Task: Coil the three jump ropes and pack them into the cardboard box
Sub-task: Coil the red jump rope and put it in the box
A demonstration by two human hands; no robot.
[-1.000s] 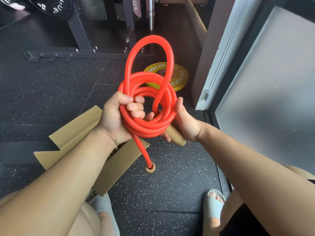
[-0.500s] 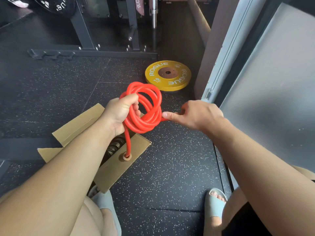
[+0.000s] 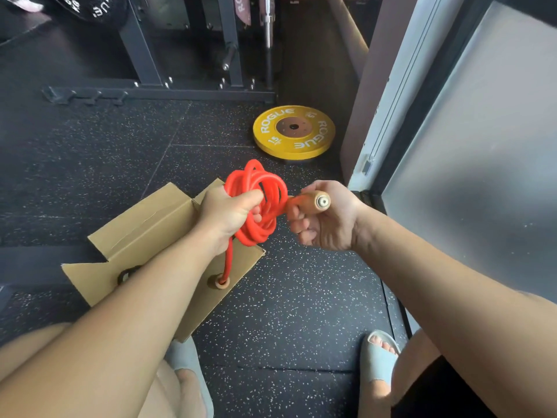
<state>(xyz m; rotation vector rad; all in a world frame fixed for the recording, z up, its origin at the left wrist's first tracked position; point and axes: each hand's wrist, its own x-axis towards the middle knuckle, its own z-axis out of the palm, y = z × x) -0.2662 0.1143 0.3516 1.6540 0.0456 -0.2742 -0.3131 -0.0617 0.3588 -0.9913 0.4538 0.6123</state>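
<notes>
Grey sandals (image 3: 380, 355) planted on the speckled rubber gym floor (image 3: 301, 312), a person crouches over an open cardboard box (image 3: 144, 227) whose flaps lie spread just ahead of the knees. Above the box's right flap, the left hand (image 3: 229, 215) has its fingers curled round a bundled red jump rope (image 3: 265, 191) and grips the loops together. The right hand (image 3: 325, 224), just beside it, is closed round one wooden handle (image 3: 307, 202) with the metal end cap facing the camera. The rope's second wooden handle (image 3: 221, 282) dangles on a short tail below the left wrist, over the flap; whether it touches the cardboard cannot be told. A dark item (image 3: 126, 274) shows in the box, mostly hidden by the left forearm. The step in hand appears to be securing the coil. Doing it well calls for a firm left-hand clamp so the springy loops cannot open, a steady pull on the held handle to snug the last wrap, and the loose handle tucked in as the bundle goes down into the box. Beyond, a yellow Rogue weight plate (image 3: 294, 132) lies flat near the door frame, with a steel rack base (image 3: 156, 93) farther back.
</notes>
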